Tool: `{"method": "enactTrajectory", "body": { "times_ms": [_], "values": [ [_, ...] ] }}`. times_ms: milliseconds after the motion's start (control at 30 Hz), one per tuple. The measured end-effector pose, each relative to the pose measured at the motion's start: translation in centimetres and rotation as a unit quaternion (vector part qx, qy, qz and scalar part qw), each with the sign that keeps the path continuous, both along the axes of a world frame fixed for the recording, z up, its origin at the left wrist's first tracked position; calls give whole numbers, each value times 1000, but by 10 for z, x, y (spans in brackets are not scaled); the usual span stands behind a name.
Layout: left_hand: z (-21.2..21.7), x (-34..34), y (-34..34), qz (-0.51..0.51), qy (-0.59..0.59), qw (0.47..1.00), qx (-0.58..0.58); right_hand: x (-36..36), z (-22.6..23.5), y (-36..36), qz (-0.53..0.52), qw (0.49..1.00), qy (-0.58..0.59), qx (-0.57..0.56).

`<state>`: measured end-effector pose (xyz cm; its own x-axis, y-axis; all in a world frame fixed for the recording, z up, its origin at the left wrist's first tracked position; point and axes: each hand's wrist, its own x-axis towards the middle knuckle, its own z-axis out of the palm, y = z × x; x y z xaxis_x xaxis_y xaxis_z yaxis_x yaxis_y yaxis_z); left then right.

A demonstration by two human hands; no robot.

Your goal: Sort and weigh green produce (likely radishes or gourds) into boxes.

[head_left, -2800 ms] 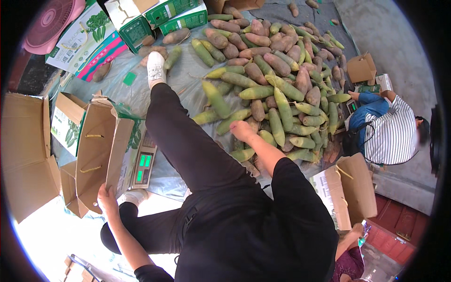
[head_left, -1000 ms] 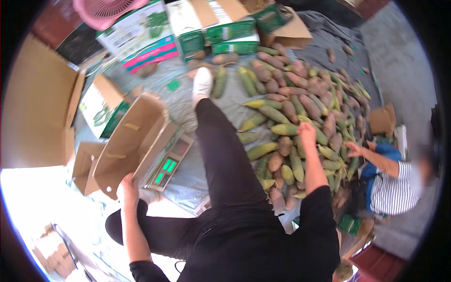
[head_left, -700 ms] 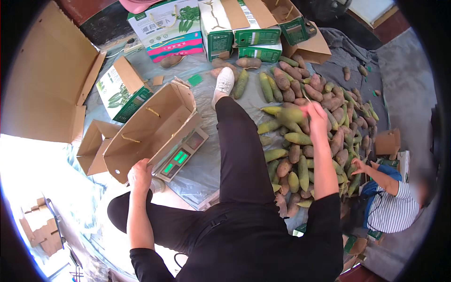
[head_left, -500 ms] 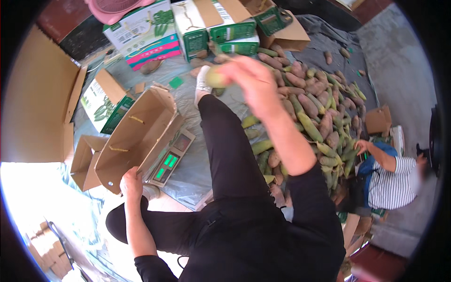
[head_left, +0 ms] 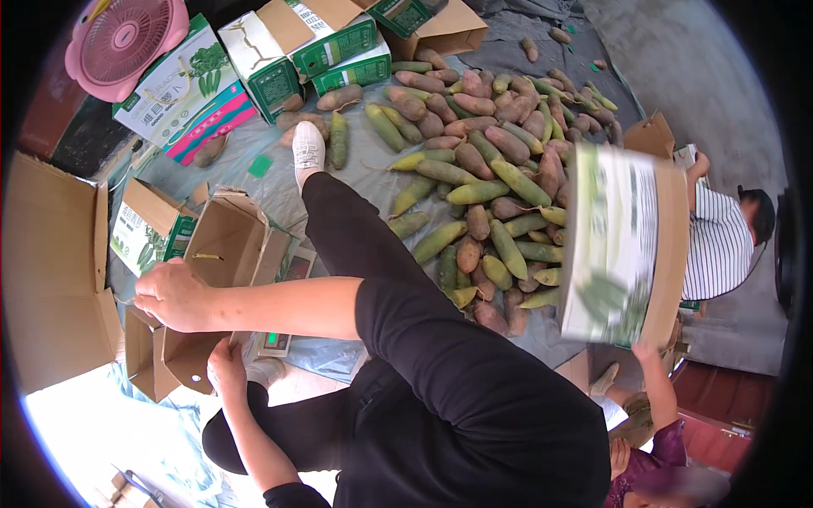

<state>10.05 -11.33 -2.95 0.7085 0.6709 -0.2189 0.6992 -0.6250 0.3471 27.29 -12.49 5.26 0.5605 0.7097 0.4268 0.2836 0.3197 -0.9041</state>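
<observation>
This is a packing place for vegetables, set up on the floor; pale plastic sheeting (head_left: 368, 188) covers the middle, bearing a broad heap of long green and brownish roots (head_left: 474, 193); printed cartons (head_left: 339, 49) are stacked at the top, while an open carton (head_left: 241, 229) and the lit display of a scale (head_left: 275, 340) show left of centre; at right are two other people — one in stripes (head_left: 720, 241), one in purple (head_left: 665, 444) with a hand at a printed box (head_left: 614, 245).

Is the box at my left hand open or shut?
Open: the box shows its brown inside and a yellow handle.
</observation>
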Motion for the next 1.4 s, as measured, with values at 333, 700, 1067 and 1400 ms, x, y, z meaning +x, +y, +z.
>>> {"method": "enactTrajectory", "body": {
  "times_ms": [333,700,1067,1400],
  "values": [
    [6,-1,1,-3,4,1000,-3,68,-38,-72,-29,994,-58,-89],
    [1,-3,3,-33,-11,999,17,221,-165,-300,-371,894,91,-236],
    [5,-17,4,-14,-25,999,31,216,-265,-524,-597,622,422,-281],
    [-10,-4,5,-42,-35,998,33,239,-237,-568,-601,557,567,85]
  ]
}}
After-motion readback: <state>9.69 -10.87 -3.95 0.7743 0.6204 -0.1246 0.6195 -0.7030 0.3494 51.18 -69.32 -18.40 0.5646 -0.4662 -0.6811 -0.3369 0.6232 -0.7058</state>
